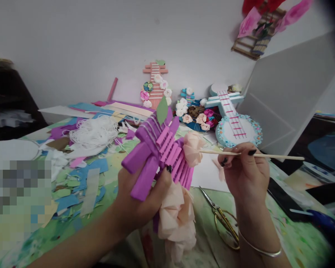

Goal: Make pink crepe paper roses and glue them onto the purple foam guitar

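Observation:
My left hand (141, 197) is wrapped round a purple guitar-shaped craft piece (156, 152) with pink sticks, white string and a green paper leaf (162, 110). Peach paper flowers (176, 217) are fixed along its lower side, and one peach flower (193, 148) sits at its right edge. My right hand (245, 173) pinches a thin wooden stick (273, 156) whose tip reaches that flower. Both hands are closed on what they hold.
Gold-handled scissors (222, 219) lie on the green table cover below my right hand. A tangle of white string (93, 132) and paper scraps (72, 182) lie at left. Finished guitar crafts (231, 119) lean by the wall. A white board (290, 96) stands at right.

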### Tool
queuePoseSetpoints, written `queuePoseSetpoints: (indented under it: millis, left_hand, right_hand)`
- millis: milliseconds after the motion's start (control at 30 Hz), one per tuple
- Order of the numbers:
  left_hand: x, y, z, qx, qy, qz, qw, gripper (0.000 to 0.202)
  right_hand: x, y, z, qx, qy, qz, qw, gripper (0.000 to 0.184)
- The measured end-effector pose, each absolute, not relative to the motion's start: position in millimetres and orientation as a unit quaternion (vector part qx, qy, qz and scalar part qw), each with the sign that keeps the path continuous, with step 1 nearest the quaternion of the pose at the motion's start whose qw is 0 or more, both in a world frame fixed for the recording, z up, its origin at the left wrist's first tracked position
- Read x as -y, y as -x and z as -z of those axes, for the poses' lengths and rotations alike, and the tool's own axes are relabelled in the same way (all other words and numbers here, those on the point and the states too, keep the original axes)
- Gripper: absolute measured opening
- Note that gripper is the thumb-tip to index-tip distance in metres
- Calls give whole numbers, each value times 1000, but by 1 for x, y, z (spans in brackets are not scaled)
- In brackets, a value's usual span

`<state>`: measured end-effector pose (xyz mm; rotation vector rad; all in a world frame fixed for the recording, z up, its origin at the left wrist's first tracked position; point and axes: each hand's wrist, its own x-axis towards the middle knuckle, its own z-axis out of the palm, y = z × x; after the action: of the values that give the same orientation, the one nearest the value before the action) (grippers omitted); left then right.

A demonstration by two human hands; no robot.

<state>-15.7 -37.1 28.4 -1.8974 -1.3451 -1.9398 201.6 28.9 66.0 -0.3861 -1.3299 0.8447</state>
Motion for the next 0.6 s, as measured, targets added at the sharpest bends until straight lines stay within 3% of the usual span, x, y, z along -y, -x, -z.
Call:
queuePoseSetpoints:
  millis: [133,333,600]
  left_hand:
    - [39,9,-43,465,633,619,6,23]
    - [39,9,-43,483,615,620,-67,22]
    - [39,8,-47,468,614,632,-67,25]
  right_hand:
    - [-28,-200,-66,597,176,-371,689,18]
    - [-30,-200,-64,611,195,-372,671,19]
    - [-31,-199,-60,640,201,-389,632,18]
